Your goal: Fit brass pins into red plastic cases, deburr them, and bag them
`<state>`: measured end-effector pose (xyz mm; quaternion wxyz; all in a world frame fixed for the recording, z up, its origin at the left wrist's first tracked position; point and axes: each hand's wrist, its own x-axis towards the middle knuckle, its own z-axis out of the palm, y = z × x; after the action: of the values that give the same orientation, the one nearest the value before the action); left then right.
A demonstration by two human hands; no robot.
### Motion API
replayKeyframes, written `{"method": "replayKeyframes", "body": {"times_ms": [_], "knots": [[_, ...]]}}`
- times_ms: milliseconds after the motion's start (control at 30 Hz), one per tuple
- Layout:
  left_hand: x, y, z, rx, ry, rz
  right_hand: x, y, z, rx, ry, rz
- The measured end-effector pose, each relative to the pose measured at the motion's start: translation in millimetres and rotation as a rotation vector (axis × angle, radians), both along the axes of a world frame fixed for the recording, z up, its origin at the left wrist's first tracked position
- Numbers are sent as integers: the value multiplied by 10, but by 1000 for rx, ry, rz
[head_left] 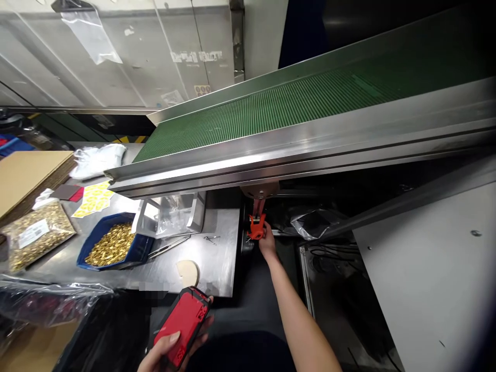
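My left hand (170, 349) is at the bottom of the view, its fingers wrapped round a red and black device (182, 323) held over my lap. My right hand (266, 238) is stretched forward under the conveyor, with its fingers closed on an orange handle (256, 227) that hangs from a bracket below the steel frame (271, 160). The green ribbed belt (279, 103) slopes up to the right above it.
A steel table (217, 243) on the left bears a blue tray of small brass parts (110, 245), a clear bag of the same parts (36, 232), yellow labels (95, 199), a clear box (170, 214), tweezers (168, 247) and a round pale disc (188, 271). Cardboard lies far left. A white panel (426, 268) is at the right.
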<state>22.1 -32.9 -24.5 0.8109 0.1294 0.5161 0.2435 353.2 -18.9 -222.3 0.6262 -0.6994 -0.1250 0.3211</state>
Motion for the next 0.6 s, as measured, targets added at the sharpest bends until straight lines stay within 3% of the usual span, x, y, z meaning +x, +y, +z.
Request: {"method": "replayKeyframes", "body": {"times_ms": [167,300,600], "knots": [[-73,13,-65,-31,-41,41,-134,-107,55,56,314,-88],[-114,-8,-42,-27,-58,63,-165,-168,187,58,465,-51],[-231,-49,-39,-76,-165,89,-162,86,363,-99,413,-7]]}}
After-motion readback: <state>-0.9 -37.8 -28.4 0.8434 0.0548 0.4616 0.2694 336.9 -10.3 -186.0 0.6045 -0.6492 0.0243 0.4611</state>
